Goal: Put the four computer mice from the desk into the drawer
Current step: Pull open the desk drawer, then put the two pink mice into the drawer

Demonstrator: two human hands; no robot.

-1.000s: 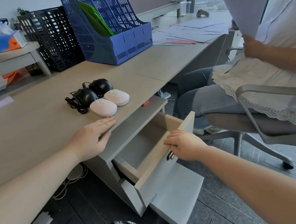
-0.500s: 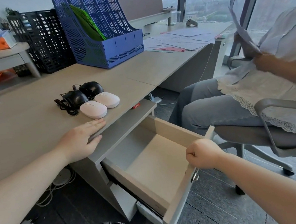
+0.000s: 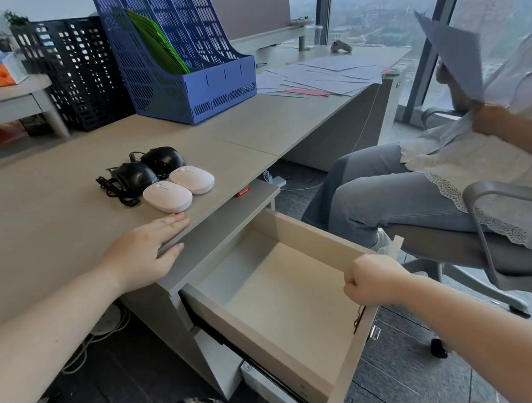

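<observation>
Your left hand [image 3: 144,252] lies flat with fingers together on the desk [image 3: 39,214] at its front edge, holding nothing, and your right hand [image 3: 374,280] is curled in a fist over the front panel of the open drawer [image 3: 284,297]. All four mice sit bunched near the desk's front edge just beyond your left hand, two white mice [image 3: 179,189] in front touching side by side, two black mice [image 3: 148,169] with tangled cords right behind.

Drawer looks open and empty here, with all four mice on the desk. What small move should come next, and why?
Probably lift the left hand from the desk edge to the nearer white oval mouse and grasp it. The pale wooden drawer stands pulled out and bare, the right hand grips its front, and that mouse lies closest.
</observation>
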